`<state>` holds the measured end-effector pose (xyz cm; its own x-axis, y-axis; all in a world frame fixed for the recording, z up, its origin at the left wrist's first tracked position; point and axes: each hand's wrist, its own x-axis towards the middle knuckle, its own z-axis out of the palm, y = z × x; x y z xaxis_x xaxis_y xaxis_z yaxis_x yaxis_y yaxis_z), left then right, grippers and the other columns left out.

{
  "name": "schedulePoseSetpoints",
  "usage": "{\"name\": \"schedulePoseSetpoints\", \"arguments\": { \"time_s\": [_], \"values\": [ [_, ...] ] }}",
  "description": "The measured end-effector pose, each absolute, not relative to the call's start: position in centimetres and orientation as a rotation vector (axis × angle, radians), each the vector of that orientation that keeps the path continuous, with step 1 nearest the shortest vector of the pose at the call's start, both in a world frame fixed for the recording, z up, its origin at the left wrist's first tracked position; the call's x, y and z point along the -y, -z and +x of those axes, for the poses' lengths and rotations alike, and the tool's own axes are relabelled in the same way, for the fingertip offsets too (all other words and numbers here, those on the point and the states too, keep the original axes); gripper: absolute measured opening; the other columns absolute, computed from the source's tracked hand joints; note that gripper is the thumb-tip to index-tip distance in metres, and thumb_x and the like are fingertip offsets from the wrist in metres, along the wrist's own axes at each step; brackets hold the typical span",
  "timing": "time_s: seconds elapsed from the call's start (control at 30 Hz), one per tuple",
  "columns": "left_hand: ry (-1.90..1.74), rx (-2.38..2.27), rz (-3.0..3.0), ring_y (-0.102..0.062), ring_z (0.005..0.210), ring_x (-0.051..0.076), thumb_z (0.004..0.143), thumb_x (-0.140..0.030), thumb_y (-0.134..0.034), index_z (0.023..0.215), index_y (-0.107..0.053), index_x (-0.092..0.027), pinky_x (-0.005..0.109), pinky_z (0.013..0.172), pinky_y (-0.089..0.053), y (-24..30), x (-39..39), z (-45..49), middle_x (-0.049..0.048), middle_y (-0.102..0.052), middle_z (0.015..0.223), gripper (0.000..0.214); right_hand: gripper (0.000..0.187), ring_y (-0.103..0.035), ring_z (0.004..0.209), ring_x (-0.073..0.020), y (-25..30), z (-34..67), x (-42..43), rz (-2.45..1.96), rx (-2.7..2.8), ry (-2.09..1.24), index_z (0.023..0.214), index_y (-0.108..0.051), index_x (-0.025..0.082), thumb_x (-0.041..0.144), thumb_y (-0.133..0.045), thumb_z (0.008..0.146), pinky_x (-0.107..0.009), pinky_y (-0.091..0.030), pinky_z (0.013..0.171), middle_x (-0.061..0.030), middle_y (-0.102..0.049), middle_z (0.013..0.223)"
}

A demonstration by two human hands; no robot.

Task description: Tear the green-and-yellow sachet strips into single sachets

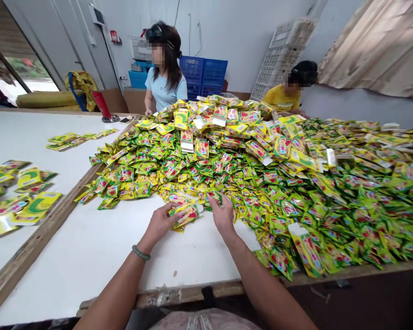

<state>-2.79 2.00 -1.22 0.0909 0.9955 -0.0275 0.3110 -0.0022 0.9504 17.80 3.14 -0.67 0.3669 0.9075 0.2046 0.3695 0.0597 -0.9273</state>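
My left hand (161, 223) is closed around a small yellow-and-green cardboard box (187, 213), held just above the white tabletop. The box lies tilted, and its white end flap stands open toward the right. Close by on that side, my right hand (223, 211) pinches a small green candy packet (213, 200) between thumb and fingertips. A short gap separates the packet from the box's open end. Beyond both hands rises a large pile of similar green and yellow packets (192, 172). A green beaded bracelet (141, 253) circles my left wrist.
Many flat boxes (223, 117) top the pile, and one open box (306, 250) lies at the front right. A wooden strip (51, 224) divides the white table. Filled boxes (37, 206) lie left of it. Two people (167, 85) work across the table, near blue crates (203, 71).
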Motion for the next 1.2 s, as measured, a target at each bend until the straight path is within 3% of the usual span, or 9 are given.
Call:
{"name": "schedulePoseSetpoints", "arguments": {
  "time_s": [0.2,0.33,0.43,0.8,0.97,1.1,1.2],
  "values": [
    [-1.217,-1.143,0.911,-0.064,0.067,0.018,0.059,-0.044,-0.077,0.091,-0.064,-0.016,0.030,0.069,-0.050,1.5,-1.8,-3.0,0.0016,-0.070,0.076,0.045,0.037,-0.060,0.073,-0.0196,-0.3,17.0,-3.0,-1.526,1.348,-0.822,0.093,-0.067,0.014,0.044,-0.057,0.075,-0.029,-0.046,0.068,-0.0060,-0.069,0.080],
    [-1.188,-1.128,0.891,-0.064,0.066,0.017,0.059,-0.039,-0.078,0.092,-0.064,-0.016,0.030,0.068,-0.050,1.6,-1.7,-2.9,0.0007,-0.069,0.073,0.042,0.031,-0.061,0.072,-0.0197,-0.6,18.2,-2.9,-1.493,1.508,-0.982,0.091,-0.069,0.015,0.038,-0.061,0.072,-0.029,-0.046,0.067,-0.0030,-0.069,0.074],
    [-1.113,-1.112,0.992,-0.063,0.071,0.017,0.059,-0.037,-0.079,0.090,-0.065,-0.016,0.028,0.069,-0.050,1.4,-1.6,-2.7,0.0017,-0.070,0.082,0.040,0.028,-0.061,0.071,-0.0189,-0.7,18.6,-3.0,-1.498,1.524,-1.012,0.088,-0.070,0.015,0.035,-0.061,0.071,-0.028,-0.045,0.065,-0.0022,-0.069,0.073],
    [-0.980,-1.238,1.259,-0.064,0.085,0.025,0.058,-0.039,-0.077,0.095,-0.069,-0.017,0.033,0.076,-0.050,0.6,-1.2,-1.7,0.0050,-0.072,0.092,0.044,0.023,-0.058,0.068,-0.0173,-1.3,18.3,-3.2,-1.487,1.717,-0.583,0.091,-0.070,0.021,0.030,-0.056,0.076,-0.027,-0.042,0.065,-0.0016,-0.069,0.076],
    [-0.990,-1.184,1.197,-0.064,0.089,0.024,0.057,-0.034,-0.079,0.101,-0.068,-0.018,0.034,0.081,-0.049,0.5,-1.0,-1.7,0.0042,-0.072,0.098,0.048,0.021,-0.057,0.069,-0.0165,-1.3,17.6,-3.2,-1.395,1.611,-0.728,0.082,-0.068,0.018,0.036,-0.057,0.076,-0.026,-0.043,0.065,-0.0014,-0.067,0.074],
    [-0.915,-1.057,0.925,-0.066,0.077,0.021,0.055,-0.030,-0.081,0.103,-0.067,-0.017,0.032,0.073,-0.051,0.3,-1.0,-1.7,0.0045,-0.073,0.093,0.052,0.033,-0.059,0.071,-0.0172,-0.5,16.8,-3.2,-1.344,1.357,-0.974,0.088,-0.064,0.015,0.045,-0.059,0.074,-0.026,-0.046,0.062,-0.0030,-0.067,0.080],
    [-0.924,-1.069,0.860,-0.066,0.072,0.020,0.054,-0.030,-0.082,0.096,-0.068,-0.015,0.030,0.068,-0.051,0.1,-1.0,-1.7,0.0052,-0.073,0.088,0.047,0.032,-0.057,0.073,-0.0167,0.1,16.5,-2.9,-1.381,1.442,-0.902,0.086,-0.062,0.017,0.046,-0.057,0.077,-0.027,-0.046,0.067,-0.0020,-0.063,0.077]
  ]
}}
